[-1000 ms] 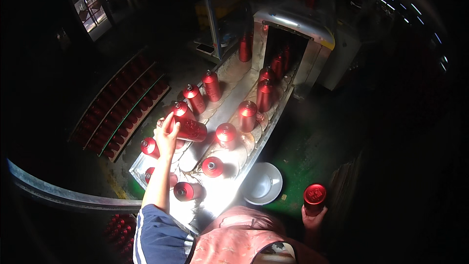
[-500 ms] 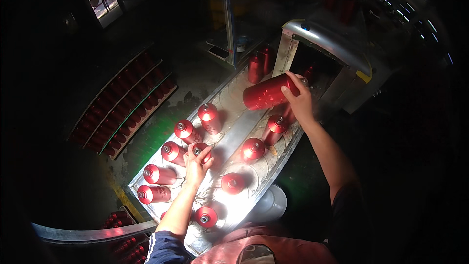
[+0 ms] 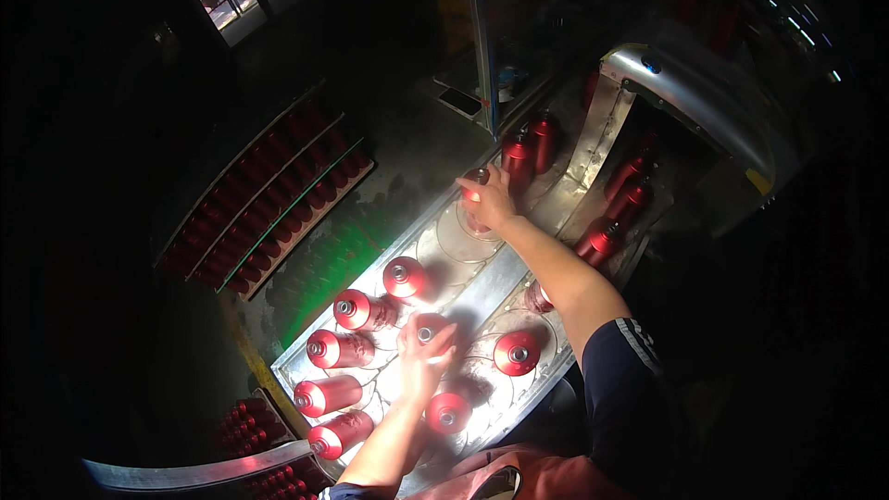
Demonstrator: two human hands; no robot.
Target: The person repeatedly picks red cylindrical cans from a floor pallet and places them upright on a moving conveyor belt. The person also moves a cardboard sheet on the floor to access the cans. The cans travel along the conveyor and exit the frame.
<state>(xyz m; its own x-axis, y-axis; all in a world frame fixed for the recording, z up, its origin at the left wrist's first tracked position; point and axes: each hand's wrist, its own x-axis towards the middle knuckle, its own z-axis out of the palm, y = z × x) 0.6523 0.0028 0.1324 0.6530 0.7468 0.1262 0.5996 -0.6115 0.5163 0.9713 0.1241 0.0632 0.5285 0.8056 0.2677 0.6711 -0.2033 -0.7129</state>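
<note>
**Red cylinders being stood up on the metal table**

On the floor at far left lie racks (image 3: 269, 199) filled with rows of red cylinders. Next comes the shiny table (image 3: 444, 250), with a row of cylinders along its left edge, one of them at (image 3: 326, 395). The left hand (image 3: 424, 366) is closed round the top of an upright cylinder (image 3: 428, 329) near the table's middle; motion blur hides how firm the grip is. Further right, the right hand (image 3: 489, 204) reaches far forward and wraps a cylinder (image 3: 475, 187) standing on a round plate mark at the table's far end, just before two more upright ones (image 3: 519, 159). At far right the metal hood (image 3: 704, 111) covers the line, with more cylinders (image 3: 607, 239) at its mouth.

Judged from this, the step in hand is setting cylinders upright on their marks. The next move likely calls for seating each one squarely, then letting go without knocking its neighbours.
</note>
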